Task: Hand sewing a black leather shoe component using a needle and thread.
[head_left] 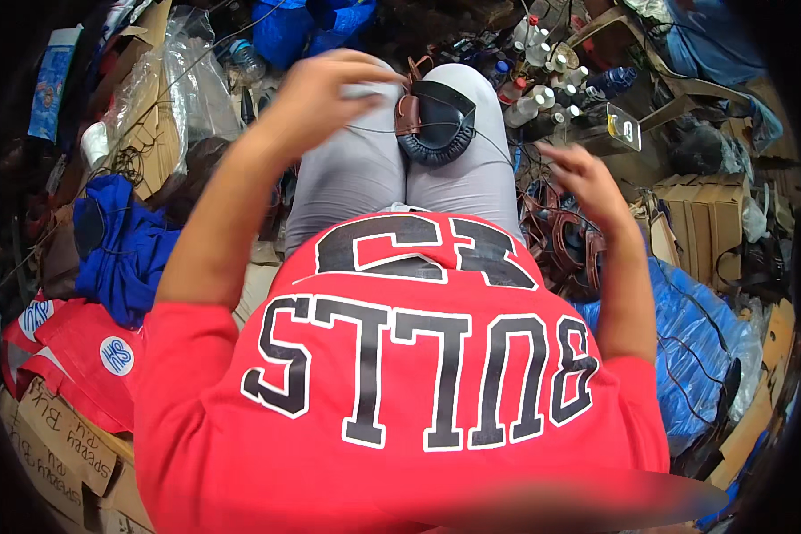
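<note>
A shoe point(440, 129) with a dark, ribbed edge and brown leather side is wedged between my knees, over grey trousers. Thin dark thread point(378, 131) runs out from it toward both sides. My left hand point(342, 87) is raised above my left knee, somewhat blurred. Its fingers point right, the thumb is bent in below them, and the thread leads up to it. Off to the right of my knee, my right hand point(589, 181) is closed with the index finger forward; thread trails toward it too. The exact grip on the thread is hard to see in either hand.
Several small bottles point(543, 84) crowd beyond my right knee. Brown leather pieces point(560, 231) lie below my right hand. Around me are cardboard boxes point(703, 218), a blue plastic bundle point(685, 347), blue cloth point(120, 245) and red bags point(89, 356).
</note>
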Demonstrator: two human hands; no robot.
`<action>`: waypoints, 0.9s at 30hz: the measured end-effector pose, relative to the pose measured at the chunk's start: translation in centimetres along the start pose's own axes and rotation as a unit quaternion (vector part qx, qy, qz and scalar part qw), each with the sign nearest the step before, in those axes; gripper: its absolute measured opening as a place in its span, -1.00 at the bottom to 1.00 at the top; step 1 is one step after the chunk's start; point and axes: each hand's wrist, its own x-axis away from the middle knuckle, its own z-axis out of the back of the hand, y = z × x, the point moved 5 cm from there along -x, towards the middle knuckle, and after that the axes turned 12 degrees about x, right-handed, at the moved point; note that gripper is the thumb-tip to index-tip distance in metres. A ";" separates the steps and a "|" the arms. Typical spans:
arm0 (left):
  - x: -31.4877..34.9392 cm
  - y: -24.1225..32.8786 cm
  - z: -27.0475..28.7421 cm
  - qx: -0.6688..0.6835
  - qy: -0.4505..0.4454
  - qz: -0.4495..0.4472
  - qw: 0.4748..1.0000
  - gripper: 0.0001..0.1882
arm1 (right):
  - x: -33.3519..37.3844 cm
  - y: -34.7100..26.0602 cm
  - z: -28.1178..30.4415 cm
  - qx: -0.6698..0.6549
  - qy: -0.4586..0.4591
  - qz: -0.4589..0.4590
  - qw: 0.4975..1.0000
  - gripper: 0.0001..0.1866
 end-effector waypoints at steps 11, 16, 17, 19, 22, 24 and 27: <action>-5.4 -2.8 -9.4 0.158 -0.241 0.206 0.935 -0.74 | -6.9 -3.7 -1.9 -0.143 0.072 0.115 0.980 -0.87; -5.1 -3.9 -9.6 0.255 -0.231 0.180 0.922 -0.74 | -7.2 -3.7 -2.7 -0.193 0.033 0.118 0.974 -0.88; -5.1 -4.2 -9.8 0.255 -0.231 0.181 0.921 -0.74 | -7.1 -3.6 -2.8 -0.212 0.032 0.117 0.970 -0.88; -5.1 -4.9 -10.2 0.302 -0.227 0.203 0.903 -0.73 | -7.0 -3.4 -3.1 -0.230 0.031 0.116 0.966 -0.88; -4.9 -4.9 -10.2 0.321 -0.225 0.222 0.893 -0.73 | -7.0 -3.1 -3.4 -0.208 0.039 0.126 0.969 -0.88; -4.8 -4.7 -10.2 0.330 -0.220 0.211 0.893 -0.73 | -6.9 -3.5 -3.6 -0.217 0.043 0.141 0.965 -0.87; -4.8 -4.7 -10.4 0.346 -0.218 0.195 0.892 -0.73 | -6.6 -3.9 -4.2 -0.258 0.039 0.116 0.958 -0.88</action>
